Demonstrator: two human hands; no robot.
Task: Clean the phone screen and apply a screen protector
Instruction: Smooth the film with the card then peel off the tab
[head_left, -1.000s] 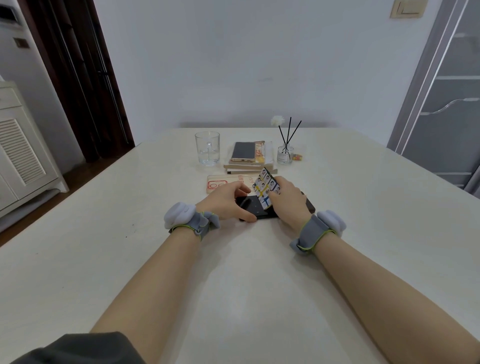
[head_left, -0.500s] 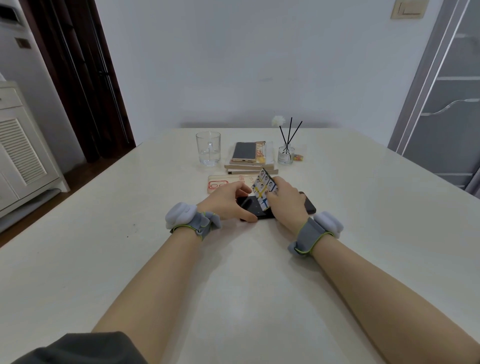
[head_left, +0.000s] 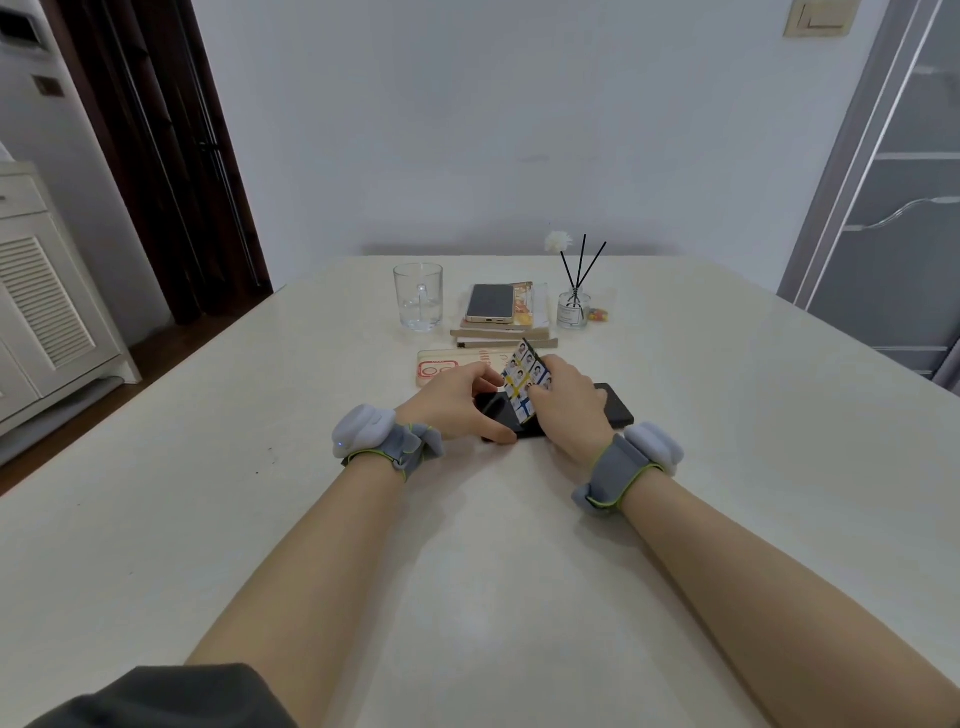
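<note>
A black phone (head_left: 615, 408) lies flat on the pale table (head_left: 467, 571), screen up, partly hidden under both hands. My left hand (head_left: 454, 400) holds its left end, thumb along the near edge and fingers over the far edge. My right hand (head_left: 569, 402) pinches a printed card (head_left: 524, 382) with small pictures, standing it tilted on edge on the screen near the middle of the phone.
Behind the phone lies a flat package with red print (head_left: 439, 366). Further back stand a glass (head_left: 418, 296), a gold phone (head_left: 491, 304) on stacked books (head_left: 506, 335), and a reed diffuser bottle (head_left: 574, 306). A white cabinet (head_left: 41, 312) stands at the left.
The right hand and the card have shifted slightly left along the screen. The left hand has stayed on the phone's left end.
</note>
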